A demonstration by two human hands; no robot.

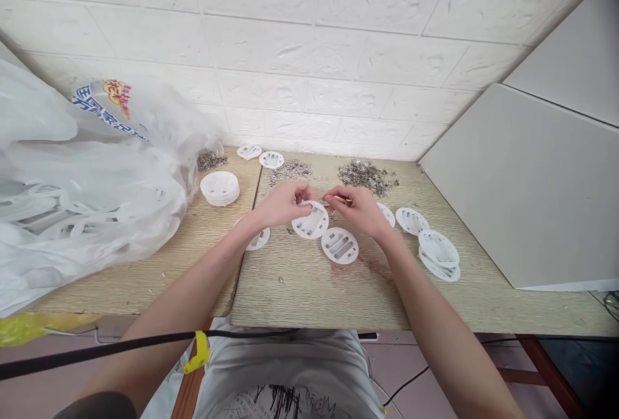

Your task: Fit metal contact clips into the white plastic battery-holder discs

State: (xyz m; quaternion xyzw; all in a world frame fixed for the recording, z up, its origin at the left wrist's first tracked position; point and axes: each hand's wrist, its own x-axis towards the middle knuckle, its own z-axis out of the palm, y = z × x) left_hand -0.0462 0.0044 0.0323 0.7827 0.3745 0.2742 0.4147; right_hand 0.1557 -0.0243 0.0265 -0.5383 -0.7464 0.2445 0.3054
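The surface (300, 303) stretches before me, with a bag (159, 174) of white parts covering its left end. Over the middle, my left hand (286, 204) grips a disc (312, 227) by its rim; my right hand (358, 207) bends its fingers close beside that disc, and I cannot tell whether they pinch anything. A stack (220, 192) of discs stands just right of the bag, towards the far edge, and a pile (439, 253) lies towards the right end. Another disc (340, 245) lies flat, nearer the near edge than the gripped one. Metal bits (366, 177) sit heaped along the far edge
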